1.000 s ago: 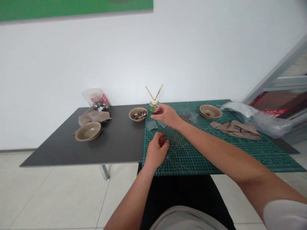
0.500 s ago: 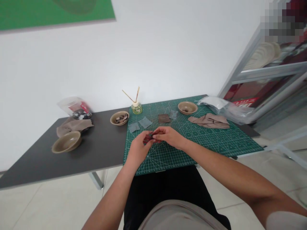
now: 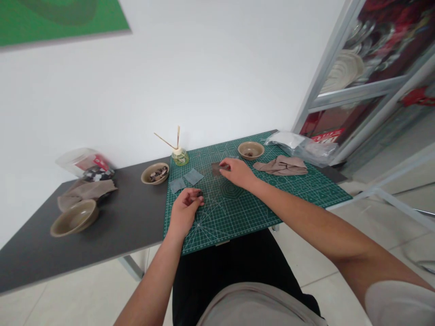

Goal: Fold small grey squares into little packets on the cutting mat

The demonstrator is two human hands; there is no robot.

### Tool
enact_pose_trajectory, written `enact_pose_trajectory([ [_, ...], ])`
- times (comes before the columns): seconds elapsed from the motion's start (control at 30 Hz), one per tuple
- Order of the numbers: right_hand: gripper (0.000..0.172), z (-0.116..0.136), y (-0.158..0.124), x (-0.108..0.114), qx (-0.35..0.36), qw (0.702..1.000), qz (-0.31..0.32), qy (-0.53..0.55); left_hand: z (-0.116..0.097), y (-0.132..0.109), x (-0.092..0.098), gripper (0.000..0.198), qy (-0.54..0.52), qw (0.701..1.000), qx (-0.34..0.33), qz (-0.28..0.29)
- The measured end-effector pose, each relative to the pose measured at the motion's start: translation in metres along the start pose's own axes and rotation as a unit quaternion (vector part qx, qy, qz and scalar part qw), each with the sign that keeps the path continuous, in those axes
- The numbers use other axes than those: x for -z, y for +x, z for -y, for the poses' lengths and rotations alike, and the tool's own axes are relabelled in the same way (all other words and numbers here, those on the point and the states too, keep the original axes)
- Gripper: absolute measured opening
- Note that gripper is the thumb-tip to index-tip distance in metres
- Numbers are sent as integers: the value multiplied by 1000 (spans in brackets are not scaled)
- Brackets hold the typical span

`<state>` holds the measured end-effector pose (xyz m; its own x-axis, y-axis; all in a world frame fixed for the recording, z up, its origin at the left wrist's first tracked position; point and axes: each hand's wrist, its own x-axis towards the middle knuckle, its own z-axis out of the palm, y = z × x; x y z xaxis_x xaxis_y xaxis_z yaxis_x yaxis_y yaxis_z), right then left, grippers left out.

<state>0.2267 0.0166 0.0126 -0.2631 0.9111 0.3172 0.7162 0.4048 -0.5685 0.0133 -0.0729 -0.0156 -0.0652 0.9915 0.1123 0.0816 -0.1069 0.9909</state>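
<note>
My left hand (image 3: 185, 210) is closed in a pinch over the front left of the green cutting mat (image 3: 251, 203), holding a small dark piece (image 3: 200, 194) between thumb and fingers. Farther back, my right hand (image 3: 238, 173) has its thumb and curled fingers at the right edge of a thin brown square (image 3: 216, 169), which lies on the mat. Part of that square is hidden by the fingers. Two grey-blue squares, a nearer one (image 3: 177, 184) and a farther one (image 3: 193, 176), lie flat beyond my left hand.
A bowl of small dark and pale pieces (image 3: 154, 173) stands left of a reed diffuser (image 3: 180, 156). Another bowl (image 3: 250, 150), a brown cloth (image 3: 282, 165) and a plastic bag (image 3: 302, 145) are at right. Far left are a bowl (image 3: 74, 218), cloth (image 3: 84, 192) and a clear container (image 3: 79, 160).
My hands, together before, have come apart. The right one has moved forward to the brown square, while the left keeps the small dark piece. The view has shifted somewhat to the right.
</note>
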Motion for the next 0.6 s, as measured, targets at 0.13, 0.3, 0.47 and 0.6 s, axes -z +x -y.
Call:
enact_pose_trajectory([
  [0.13, 36, -23, 23, -12, -5, 992, 2, -127, -1, 1, 0, 20, 41, 999, -12, 14],
  [0.3, 53, -34, 27, -33, -49, 977, 51, -199, 1, -1, 1, 19, 84, 996, -2, 20],
  [0.47, 45, -38, 26, -32, -55, 982, 21, -182, 1, -1, 1, 22, 61, 998, 11, 15],
  [0.6, 44, -40, 22, -26, -52, 983, 17, -173, 0, -1, 1, 21, 79, 997, 4, 15],
])
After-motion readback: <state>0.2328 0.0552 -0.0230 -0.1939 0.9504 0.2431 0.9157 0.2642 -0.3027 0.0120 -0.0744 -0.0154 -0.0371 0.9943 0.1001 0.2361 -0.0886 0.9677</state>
